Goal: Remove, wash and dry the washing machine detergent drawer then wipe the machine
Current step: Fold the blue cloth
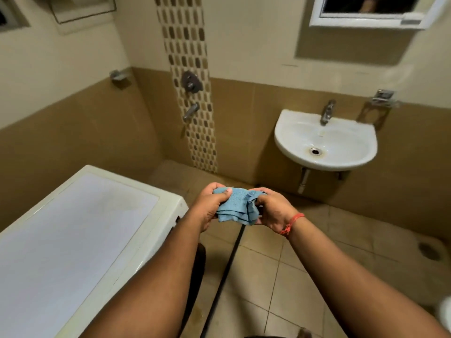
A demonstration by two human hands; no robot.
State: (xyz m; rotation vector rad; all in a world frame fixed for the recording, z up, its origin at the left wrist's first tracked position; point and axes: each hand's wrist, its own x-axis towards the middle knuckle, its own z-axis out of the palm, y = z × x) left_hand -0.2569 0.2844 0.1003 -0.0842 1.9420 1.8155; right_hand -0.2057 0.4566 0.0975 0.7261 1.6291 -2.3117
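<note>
Both arms reach forward; left hand (210, 203) and right hand (272, 209), fingers curled, grip a cloth (238, 203) between them.

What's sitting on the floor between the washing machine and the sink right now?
In the head view, only bare tiled floor lies between the washing machine and the sink; nearer the camera, both hands hold a blue cloth over that gap.
</note>
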